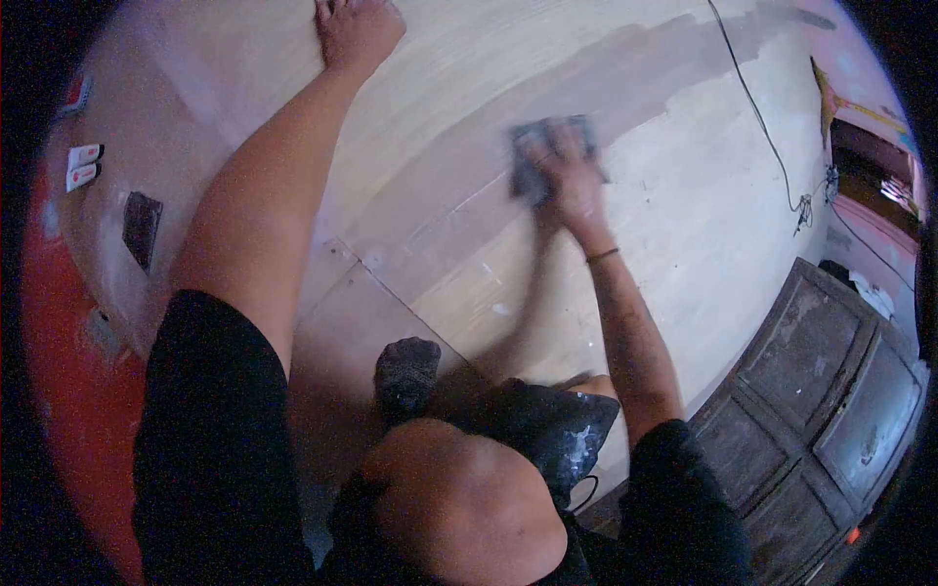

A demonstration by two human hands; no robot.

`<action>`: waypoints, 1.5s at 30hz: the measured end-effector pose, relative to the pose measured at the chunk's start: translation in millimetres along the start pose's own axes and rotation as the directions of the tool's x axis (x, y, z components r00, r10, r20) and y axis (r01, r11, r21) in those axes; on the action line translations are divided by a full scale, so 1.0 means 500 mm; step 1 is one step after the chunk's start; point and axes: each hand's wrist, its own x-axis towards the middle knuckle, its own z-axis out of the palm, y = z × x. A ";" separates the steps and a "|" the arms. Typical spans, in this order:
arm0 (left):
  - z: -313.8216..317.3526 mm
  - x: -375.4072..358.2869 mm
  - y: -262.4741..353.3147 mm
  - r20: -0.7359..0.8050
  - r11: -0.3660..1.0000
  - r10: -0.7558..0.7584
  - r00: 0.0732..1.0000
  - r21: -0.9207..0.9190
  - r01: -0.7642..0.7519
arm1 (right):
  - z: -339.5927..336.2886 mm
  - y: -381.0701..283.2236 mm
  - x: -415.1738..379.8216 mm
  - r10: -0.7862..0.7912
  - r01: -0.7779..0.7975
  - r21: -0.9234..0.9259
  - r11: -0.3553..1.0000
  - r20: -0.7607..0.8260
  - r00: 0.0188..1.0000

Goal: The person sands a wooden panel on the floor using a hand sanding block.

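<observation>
My right hand presses a dark sheet of sandpaper against a large pale board. Both hand and sheet are smeared by motion. A greyish-pink band runs across the board beneath them. My left hand rests on the board at the top edge of the view, holding nothing that I can see. Its fingertips are partly cut off, and the fingers look stretched out. My bare knee and one dark sock show below, on the board or close to it.
A dark rectangular piece and two white tubes lie at the left, near a red surface. A black cable crosses the board at upper right. A dark panelled wooden door lies or leans at the right.
</observation>
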 end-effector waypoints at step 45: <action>0.020 -0.004 -0.005 -0.040 0.999 0.033 0.999 0.020 -0.032 | 0.059 -0.042 0.054 -0.034 0.031 -0.150 0.988 -0.021 0.999</action>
